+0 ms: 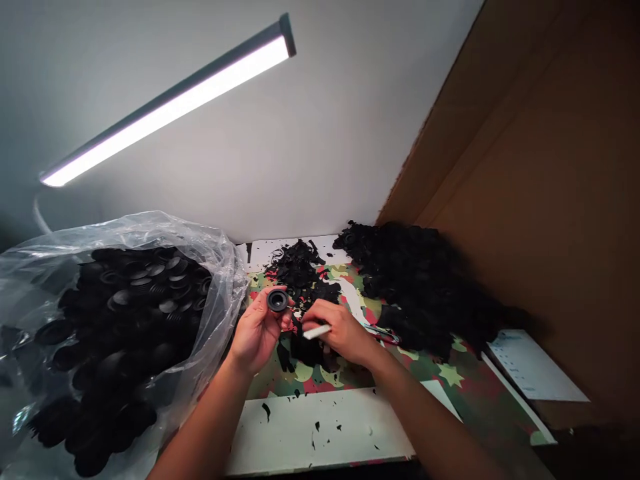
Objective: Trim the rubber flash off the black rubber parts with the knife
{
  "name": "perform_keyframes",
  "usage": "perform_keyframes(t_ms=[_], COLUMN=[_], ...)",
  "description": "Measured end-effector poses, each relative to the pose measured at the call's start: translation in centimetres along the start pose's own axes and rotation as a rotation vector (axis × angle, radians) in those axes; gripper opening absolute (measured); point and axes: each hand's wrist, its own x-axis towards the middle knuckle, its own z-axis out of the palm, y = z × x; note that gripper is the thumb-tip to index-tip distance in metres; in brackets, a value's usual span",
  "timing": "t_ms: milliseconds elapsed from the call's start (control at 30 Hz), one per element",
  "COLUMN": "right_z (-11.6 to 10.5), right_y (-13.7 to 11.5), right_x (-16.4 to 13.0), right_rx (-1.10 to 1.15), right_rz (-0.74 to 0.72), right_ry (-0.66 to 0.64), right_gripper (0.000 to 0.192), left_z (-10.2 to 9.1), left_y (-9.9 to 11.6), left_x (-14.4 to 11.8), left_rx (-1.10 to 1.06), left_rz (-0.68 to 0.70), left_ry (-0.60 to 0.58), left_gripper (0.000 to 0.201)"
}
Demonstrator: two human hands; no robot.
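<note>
My left hand [254, 339] is closed on a round black rubber part [271, 305], pinching its rim between thumb and fingers. A ringed opening in the part faces up toward me. Just to the right, my right hand [344, 333] curls around a white stick-like handle [317, 332]; whatever is at the handle's other end is hidden by the fingers. The two hands are close together but apart. Black scraps [313, 350] lie beneath and behind them on a camouflage-patterned cover [320, 385].
A clear plastic bag [227, 267] full of black round parts [135, 333] stands at left. A large black heap [420, 287] rises at right, beside a cardboard wall [530, 200]. A red-handled tool [385, 333] lies by my right wrist. A lit tube lamp [175, 107] hangs above.
</note>
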Motion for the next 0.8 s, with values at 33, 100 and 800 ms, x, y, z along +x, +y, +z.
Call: perform_keyframes(t_ms=[33,100,800], right_z=[0.1,0.5,0.9], right_y=[-0.1,0.0,0.9], right_x=[-0.2,-0.7,0.9], right_rx=[-0.027,-0.12,0.445], right_rz=[-0.013,0.008,0.122], right_ry=[-0.107,-0.245,0.526], right_gripper=[0.01,0.036,0.021], left_z=[0.2,0.7,1.8], left_y=[0.0,0.3,5.2], left_x=[-0.3,-1.1,-0.1], left_rx=[0.017,0.093,1.306], left_rz=[0.001,0.029,0.599], left_ry=[0.005,0.025,0.245], left_gripper=[0.031,0.035,0.022])
